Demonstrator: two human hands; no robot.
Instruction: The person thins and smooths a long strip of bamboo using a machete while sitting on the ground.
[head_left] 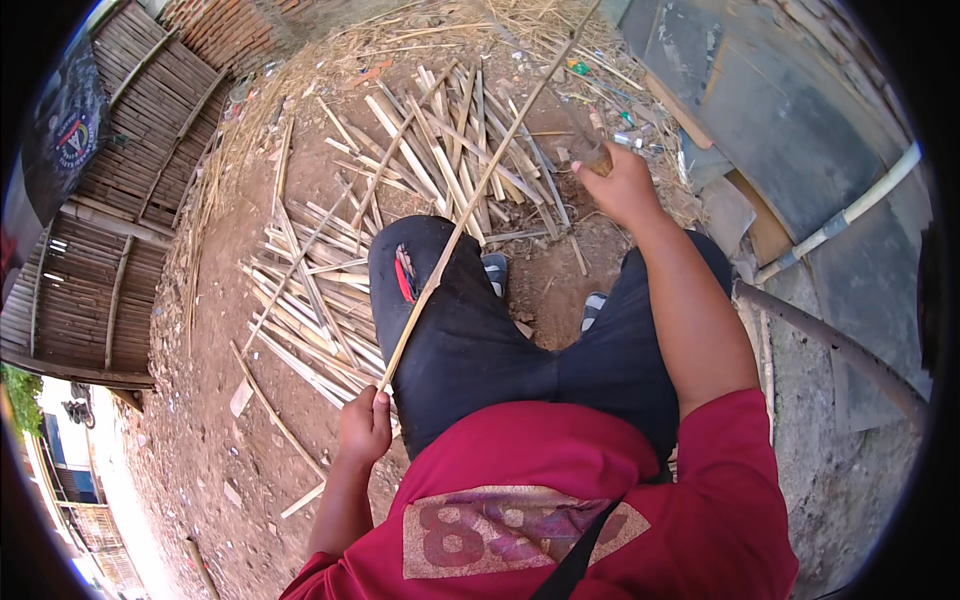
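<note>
My left hand (364, 426) grips the near end of a long thin bamboo strip (478, 188) that runs up and away across my left knee. My right hand (622, 183) is stretched forward and closed on the wooden handle of a knife (583, 140), whose dark blade points away toward the straw. The blade lies a little to the right of the strip, and contact between them is not visible. I sit with both legs in black trousers (470, 330), and striped shoes show between my knees.
Several split bamboo strips (310, 300) lie piled on the dirt to my left and in front (450, 150). Dry straw litters the far ground. A bamboo fence (110, 220) stands at left. Grey slabs, a white pipe (850, 212) and a metal bar (830, 345) are at right.
</note>
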